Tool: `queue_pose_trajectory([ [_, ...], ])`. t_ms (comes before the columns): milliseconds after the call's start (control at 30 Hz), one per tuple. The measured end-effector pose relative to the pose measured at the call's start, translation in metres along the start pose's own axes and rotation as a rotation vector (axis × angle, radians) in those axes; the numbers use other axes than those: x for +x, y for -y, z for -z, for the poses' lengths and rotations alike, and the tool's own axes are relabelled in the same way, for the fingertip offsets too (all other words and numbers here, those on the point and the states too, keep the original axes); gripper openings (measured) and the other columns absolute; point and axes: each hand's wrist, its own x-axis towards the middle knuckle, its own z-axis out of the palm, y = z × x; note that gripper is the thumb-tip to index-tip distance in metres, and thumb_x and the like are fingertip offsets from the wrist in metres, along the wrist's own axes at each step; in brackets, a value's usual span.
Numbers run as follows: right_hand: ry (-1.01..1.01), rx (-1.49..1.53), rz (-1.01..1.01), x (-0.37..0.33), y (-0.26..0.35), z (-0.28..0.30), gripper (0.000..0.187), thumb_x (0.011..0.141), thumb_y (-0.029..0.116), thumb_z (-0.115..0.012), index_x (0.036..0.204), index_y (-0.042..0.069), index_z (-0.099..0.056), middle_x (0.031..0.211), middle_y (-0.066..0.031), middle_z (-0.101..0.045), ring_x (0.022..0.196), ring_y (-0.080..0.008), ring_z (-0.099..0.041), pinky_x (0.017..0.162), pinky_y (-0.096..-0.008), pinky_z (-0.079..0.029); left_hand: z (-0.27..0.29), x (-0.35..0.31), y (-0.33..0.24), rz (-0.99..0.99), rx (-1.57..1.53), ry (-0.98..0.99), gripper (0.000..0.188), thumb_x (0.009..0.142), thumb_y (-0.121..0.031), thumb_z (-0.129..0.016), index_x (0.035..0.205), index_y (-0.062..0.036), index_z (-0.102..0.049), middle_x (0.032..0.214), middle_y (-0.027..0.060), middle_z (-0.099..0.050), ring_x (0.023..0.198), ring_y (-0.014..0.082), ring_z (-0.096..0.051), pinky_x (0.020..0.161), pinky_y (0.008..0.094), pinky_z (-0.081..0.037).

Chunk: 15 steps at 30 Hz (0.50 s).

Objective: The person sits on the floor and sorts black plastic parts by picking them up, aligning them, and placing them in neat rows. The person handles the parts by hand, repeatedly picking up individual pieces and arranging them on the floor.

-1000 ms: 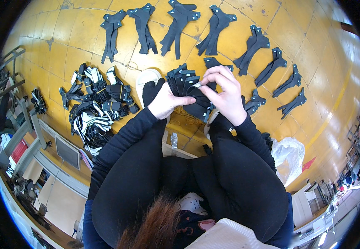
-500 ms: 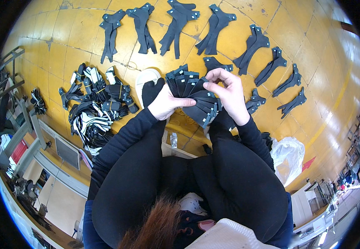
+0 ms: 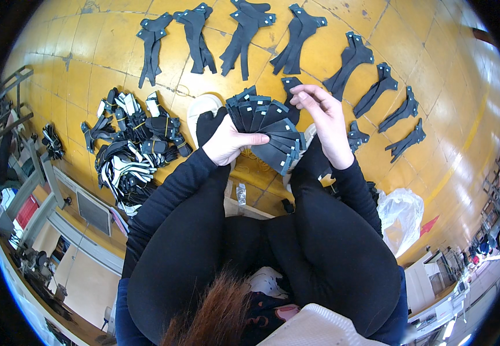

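Bare floor (image 3: 227,86) between fanned pieces (image 3: 267,130) and laid-out row (image 3: 244,34).

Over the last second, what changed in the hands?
The right hand has lifted off the fanned stack of black cut pieces toward the fan's top right edge, fingertips now pinching one piece's tip. The fan looks spread a little wider. The left hand still grips the fan's base; the rows on the yellow floor and the bundle pile are unchanged.

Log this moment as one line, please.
left hand: holds fanned black cut pieces | right hand: pinching top piece | sorted black pieces on yellow floor
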Motion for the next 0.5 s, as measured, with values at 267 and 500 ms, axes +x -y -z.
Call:
queue_pose_trajectory([
  [267, 0.151, -0.403, 0.128, -0.002, 0.010, -0.010, 0.015, 0.076, 0.006, -0.071, 0.084, -0.002, -0.062, 0.083, -0.0035, -0.062, 0.080, -0.0122, -0.057, 0.074, -0.0261, -0.044, 0.005, -0.001, 0.004, 0.035, 0.034, -0.005, 0.054, 0.075, 0.013, -0.067, 0.123, -0.0046, -0.053, 0.114, 0.0041, -0.062, 0.103, 0.0115, -0.059, 0.089, 0.0273, -0.048],
  [500, 0.179, 0.050, 0.054, -0.011, -0.002, -0.008, 0.013, 0.079, 0.000, -0.066, 0.078, 0.002, -0.053, 0.087, -0.0033, -0.057, 0.086, -0.0102, -0.052, 0.078, -0.0243, -0.041, -0.003, -0.003, -0.001, 0.005, 0.102, 0.088, 0.058, 0.072, 0.011, -0.071, 0.124, -0.0049, -0.053, 0.116, 0.0024, -0.061, 0.107, 0.0110, -0.056, 0.094, 0.0284, -0.044],
])
